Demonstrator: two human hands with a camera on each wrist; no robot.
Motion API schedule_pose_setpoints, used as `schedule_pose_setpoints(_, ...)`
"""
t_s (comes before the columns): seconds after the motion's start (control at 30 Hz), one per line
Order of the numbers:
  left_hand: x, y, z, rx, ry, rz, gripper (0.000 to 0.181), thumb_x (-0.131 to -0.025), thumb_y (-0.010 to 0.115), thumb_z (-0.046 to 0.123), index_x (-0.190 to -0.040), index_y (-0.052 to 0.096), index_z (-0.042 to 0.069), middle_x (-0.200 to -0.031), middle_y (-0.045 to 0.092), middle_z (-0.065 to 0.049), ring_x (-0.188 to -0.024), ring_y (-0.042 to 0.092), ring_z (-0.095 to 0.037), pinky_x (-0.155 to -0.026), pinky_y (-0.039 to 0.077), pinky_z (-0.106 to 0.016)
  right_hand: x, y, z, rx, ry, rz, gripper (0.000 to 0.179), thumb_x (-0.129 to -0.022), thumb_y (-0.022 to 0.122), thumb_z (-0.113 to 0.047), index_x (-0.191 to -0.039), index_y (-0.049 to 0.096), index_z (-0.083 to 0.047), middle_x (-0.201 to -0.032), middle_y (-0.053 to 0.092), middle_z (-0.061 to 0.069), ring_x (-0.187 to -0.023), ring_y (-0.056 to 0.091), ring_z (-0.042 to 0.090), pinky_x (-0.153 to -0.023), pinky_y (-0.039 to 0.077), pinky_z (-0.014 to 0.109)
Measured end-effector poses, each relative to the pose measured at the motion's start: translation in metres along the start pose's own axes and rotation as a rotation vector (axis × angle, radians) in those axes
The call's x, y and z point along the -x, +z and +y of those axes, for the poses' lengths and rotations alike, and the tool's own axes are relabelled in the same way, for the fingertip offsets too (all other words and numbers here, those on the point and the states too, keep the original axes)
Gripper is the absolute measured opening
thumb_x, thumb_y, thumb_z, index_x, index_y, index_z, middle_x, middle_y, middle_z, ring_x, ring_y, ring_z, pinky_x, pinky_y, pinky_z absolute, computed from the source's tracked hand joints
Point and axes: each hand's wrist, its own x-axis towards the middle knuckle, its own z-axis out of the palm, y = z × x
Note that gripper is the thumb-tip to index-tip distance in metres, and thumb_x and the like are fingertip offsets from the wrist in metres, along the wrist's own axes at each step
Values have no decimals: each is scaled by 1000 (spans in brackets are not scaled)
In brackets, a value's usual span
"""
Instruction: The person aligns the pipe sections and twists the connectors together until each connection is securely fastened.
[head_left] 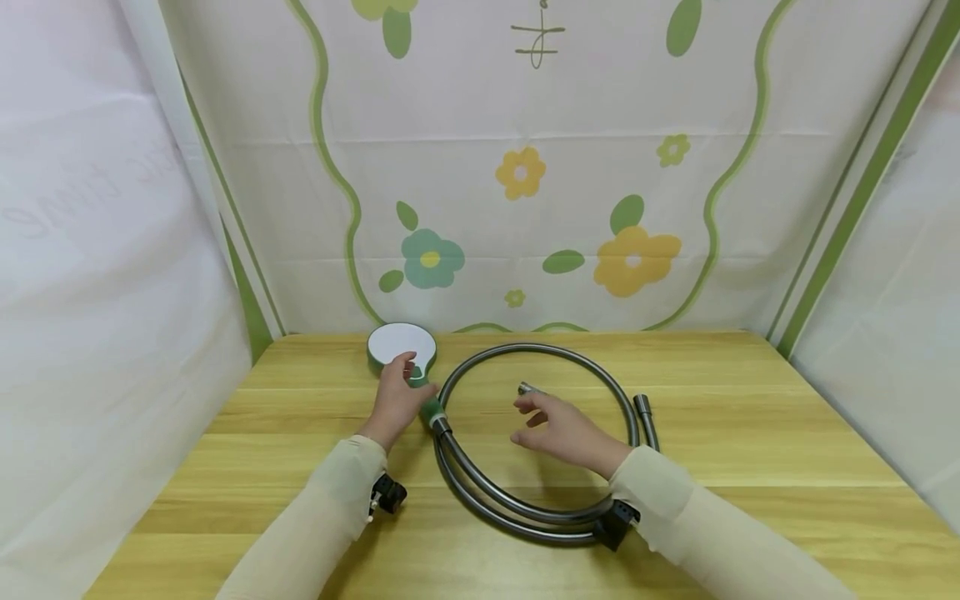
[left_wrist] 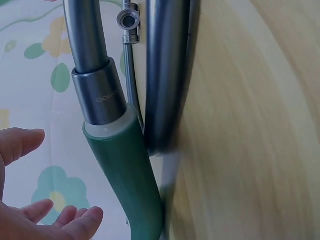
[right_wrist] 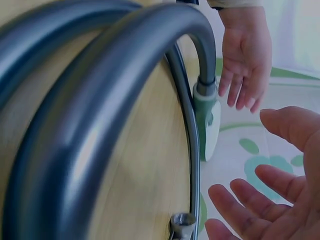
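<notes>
A hand shower (head_left: 401, 340) with a pale round face and green handle (left_wrist: 122, 165) lies at the back left of the wooden table. Its handle joins a dark grey metal hose (head_left: 480, 482) coiled in the middle. Over the handle is my left hand (head_left: 396, 400), thumb and fingers spread, gripping nothing; the left wrist view shows it apart from the handle. My right hand (head_left: 562, 429) hovers above the coil, fingers loosely bent and holding nothing. Beyond its fingertips a small metal threaded fitting (head_left: 525, 388) shows, partly hidden by that hand.
The hose's free end (head_left: 642, 406) lies to the right of the coil. A white cloth with printed flowers (head_left: 520, 173) hangs behind the table (head_left: 750, 417), with more white cloth (head_left: 97, 333) at the sides. Each wrist carries a black camera (head_left: 388, 493).
</notes>
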Motion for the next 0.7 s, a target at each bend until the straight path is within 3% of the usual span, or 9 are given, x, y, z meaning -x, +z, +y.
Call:
schedule_pose_setpoints(0.23, -1, 3, 2, -23, -5, 3, 71, -84, 72, 10, -144, 36, -1, -137, 39, -24, -129, 38, -37, -107, 35, -51, 5, -10, 12, 7, 24, 52, 52, -90, 70, -23, -134, 52, -3, -131, 55, 14, -112, 57, 28, -85, 53, 41)
schedule_pose_setpoints(0.7, -6, 9, 9, -54, 29, -53, 66, -85, 73, 12, -142, 40, 0, -138, 39, -24, -126, 40, -37, -104, 38, -50, 10, -28, 30, 44, 43, 72, 55, -90, 70, -28, -135, 51, -3, -134, 53, 18, -114, 56, 31, -85, 53, 43)
